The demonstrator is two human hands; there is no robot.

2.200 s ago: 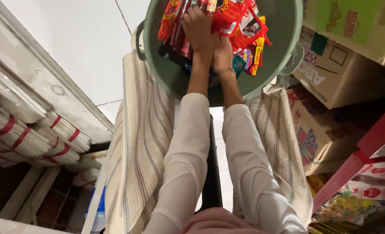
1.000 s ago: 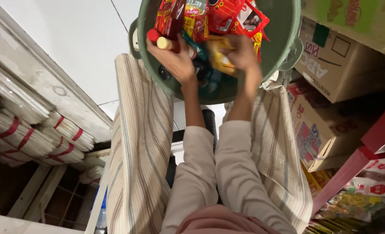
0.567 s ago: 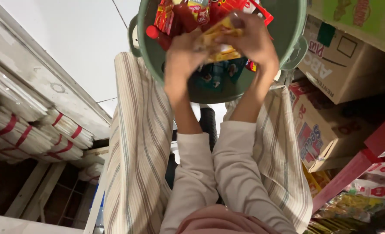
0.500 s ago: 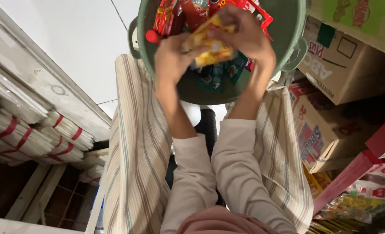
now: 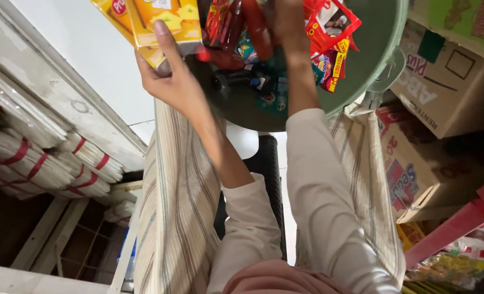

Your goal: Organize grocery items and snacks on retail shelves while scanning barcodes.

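My left hand (image 5: 171, 81) is raised at the left rim of a green plastic basin (image 5: 386, 49) and grips a few flat yellow snack packets (image 5: 163, 22). My right hand (image 5: 286, 19) reaches into the basin among red sachets (image 5: 329, 27) and dark red packets (image 5: 236, 27). Its fingers lie against them at the top edge of the view, and their grip is hidden. The basin rests over my lap, which is covered by striped beige cloth (image 5: 171, 207).
Cardboard boxes (image 5: 449, 81) are stacked at the right, above a red shelf post (image 5: 460, 223) and bagged goods (image 5: 470, 256). White bundles tied with red bands (image 5: 29, 158) lie at the left. A black seat (image 5: 266, 163) shows between my legs.
Both hands held the yellow packets together over the basin. Now my left hand has carried them up and to the left alone, and my right hand has gone back among the red packets.
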